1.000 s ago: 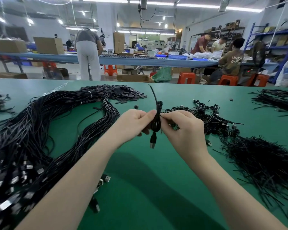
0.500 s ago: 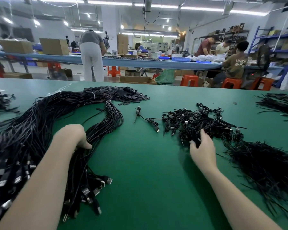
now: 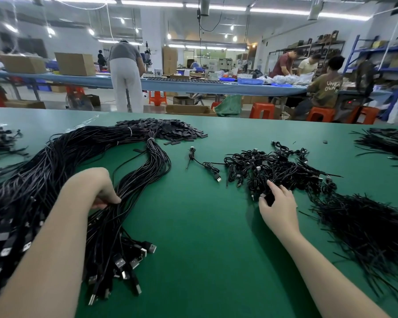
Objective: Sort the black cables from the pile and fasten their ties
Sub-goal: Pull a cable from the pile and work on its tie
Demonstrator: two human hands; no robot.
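A big pile of long black USB cables point(image 3: 55, 171) sprawls over the left of the green table point(image 3: 193, 226). My left hand point(image 3: 97, 187) lies on that pile, fingers curled round a few strands. A heap of coiled, tied cables point(image 3: 274, 166) lies right of centre, and one tied cable point(image 3: 205, 165) lies apart to its left. My right hand point(image 3: 278, 203) sits at the near edge of this heap and pinches a small black piece between thumb and fingers. A mound of loose black ties point(image 3: 365, 226) fills the right side.
Flat black strips point(image 3: 170, 129) are heaped at the back behind the cable pile. More black ties point(image 3: 388, 143) lie far right, more cables point(image 3: 0, 141) far left. Beyond the table edge, people work at a blue bench point(image 3: 193, 84) with orange stools point(image 3: 261, 110).
A second ago both hands held one coiled cable up in front of me. That cable now lies on the table; my left hand has gone to the long-cable pile, my right to the tied heap.
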